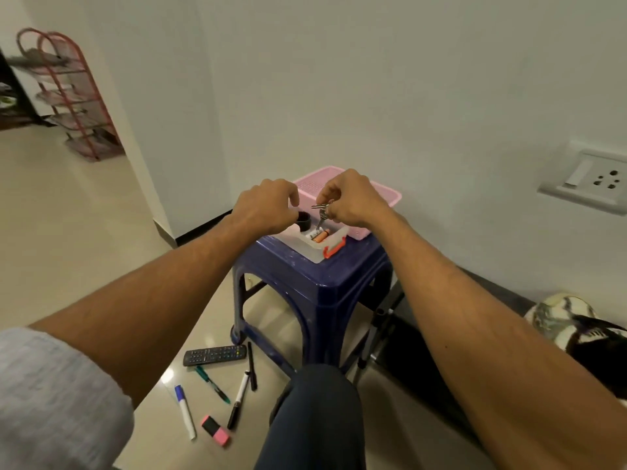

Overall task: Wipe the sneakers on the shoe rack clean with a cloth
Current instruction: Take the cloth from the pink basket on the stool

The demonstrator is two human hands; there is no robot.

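Shoe rack (68,93) at 10 o'clock of hands, well apart, its contents too blurred to tell. Right hand (349,198) pinches keys (322,212) over clear box (319,249) on blue stool (315,283). Left hand (264,205) at 9 o'clock of keys, fingers curled beside black ring (304,221); cannot tell whether it grips.

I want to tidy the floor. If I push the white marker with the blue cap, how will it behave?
The white marker looks round and lies on the glossy floor, so a sideways push would probably roll it. It seems slim plastic, so likely light and stiff when lifted.
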